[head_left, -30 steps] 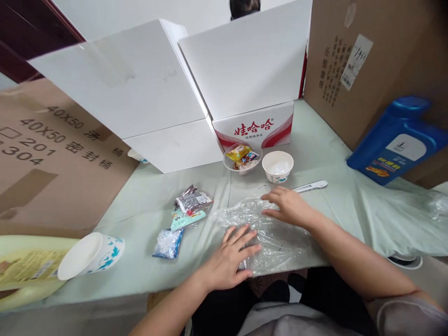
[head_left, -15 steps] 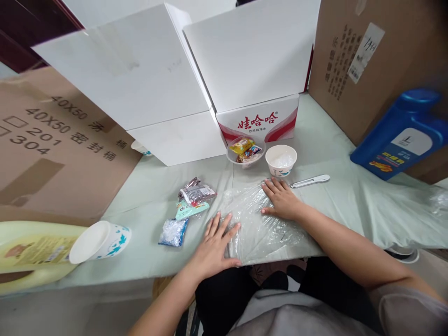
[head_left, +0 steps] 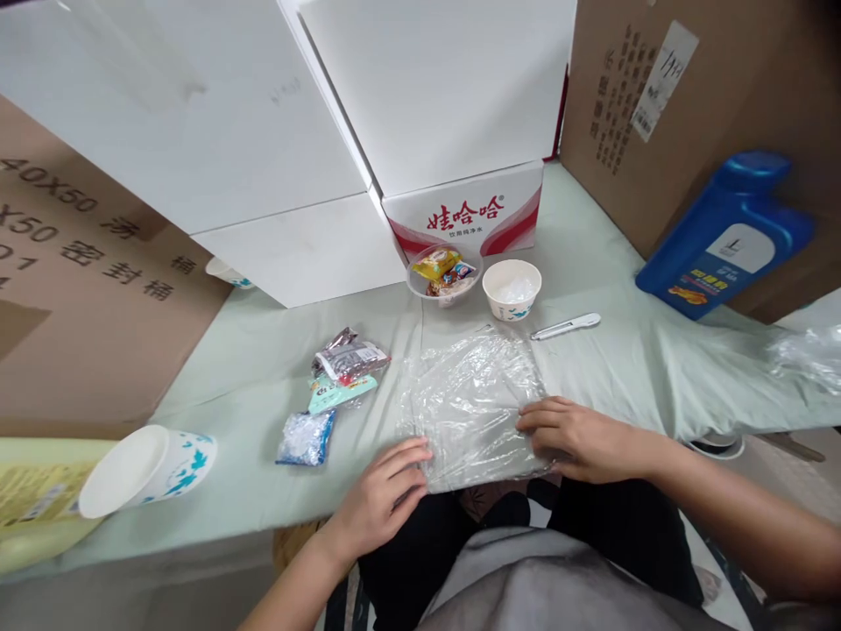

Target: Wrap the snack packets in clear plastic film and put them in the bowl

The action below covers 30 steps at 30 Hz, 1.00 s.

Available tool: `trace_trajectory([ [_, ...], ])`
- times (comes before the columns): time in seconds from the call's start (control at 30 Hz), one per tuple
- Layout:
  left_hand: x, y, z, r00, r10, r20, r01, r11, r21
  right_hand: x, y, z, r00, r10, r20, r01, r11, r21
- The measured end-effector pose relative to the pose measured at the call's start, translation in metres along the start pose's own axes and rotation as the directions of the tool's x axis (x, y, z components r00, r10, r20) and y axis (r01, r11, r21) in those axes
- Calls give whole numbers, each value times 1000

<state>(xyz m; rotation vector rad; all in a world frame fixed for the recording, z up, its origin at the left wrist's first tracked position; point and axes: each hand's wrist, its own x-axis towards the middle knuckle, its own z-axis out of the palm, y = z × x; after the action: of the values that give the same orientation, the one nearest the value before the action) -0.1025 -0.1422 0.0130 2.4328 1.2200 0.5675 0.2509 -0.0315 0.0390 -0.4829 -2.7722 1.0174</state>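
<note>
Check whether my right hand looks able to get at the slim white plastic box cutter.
Probably yes: your right hand rests at the edge of the clear crinkled plastic sheet, and only pale green cloth shows between the hand and the box cutter.

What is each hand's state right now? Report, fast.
Left hand: open, fingers loosely bent at the plastic's left edge.
Right hand: fingers bent on the plastic's right side; whether it grips cannot be told.

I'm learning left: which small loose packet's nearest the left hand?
The squarish blue plastic packet; the flat mint plastic packet and crumpled brown plastic packaging lie farther.
</note>
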Motion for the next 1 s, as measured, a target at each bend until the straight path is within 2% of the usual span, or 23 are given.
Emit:
trace_trajectory([
  [0.07,3,2,-5,998,-61,-10,60,994,-90,-11,-3,1,998,47,-31,-44,995,86],
  [0.17,17,1,-16,973,-232,-2,228,960,-161,-12,-4,-6,983,169,-65,-152,966,209],
  [0.27,45,-10,-27,926,-375,-38,365,918,-154,6,4,-19,923,356,-144,-323,923,208],
  [0.33,68,-22,-32,894,-440,-82,428,895,-126,25,15,-28,844,496,-205,-481,868,122],
  [0.4,89,-34,-34,864,-492,-108,491,870,-41,42,27,-34,766,587,-261,-615,788,-32],
  [0.5,111,-48,-33,836,-542,-84,548,824,144,58,40,-41,709,653,-267,-706,652,-277],
  [0.57,120,-55,-33,847,-526,-81,528,812,248,62,43,-45,693,674,-255,-714,593,-372],
  [0.63,126,-57,-34,877,-465,-124,479,818,319,63,45,-49,699,657,-283,-708,581,-401],
  [0.7,134,-56,-35,901,-387,-195,432,836,339,65,46,-53,734,602,-314,-678,623,-389],
  [0.8,149,-42,-28,921,-281,-271,349,904,247,73,50,-54,813,503,-292,-581,722,-375],
  [0.83,155,-35,-22,937,-235,-259,290,936,200,76,53,-52,835,474,-280,-550,749,-369],
  [0.9,164,-21,-3,981,-100,-166,121,985,120,83,59,-48,852,445,-277,-520,782,-343],
  [0.93,166,-15,8,995,-16,-94,26,994,104,85,63,-46,848,452,-278,-525,792,-314],
  [1.0,168,-7,29,993,117,31,-120,985,127,86,68,-42,824,502,-261,-558,800,-221],
])
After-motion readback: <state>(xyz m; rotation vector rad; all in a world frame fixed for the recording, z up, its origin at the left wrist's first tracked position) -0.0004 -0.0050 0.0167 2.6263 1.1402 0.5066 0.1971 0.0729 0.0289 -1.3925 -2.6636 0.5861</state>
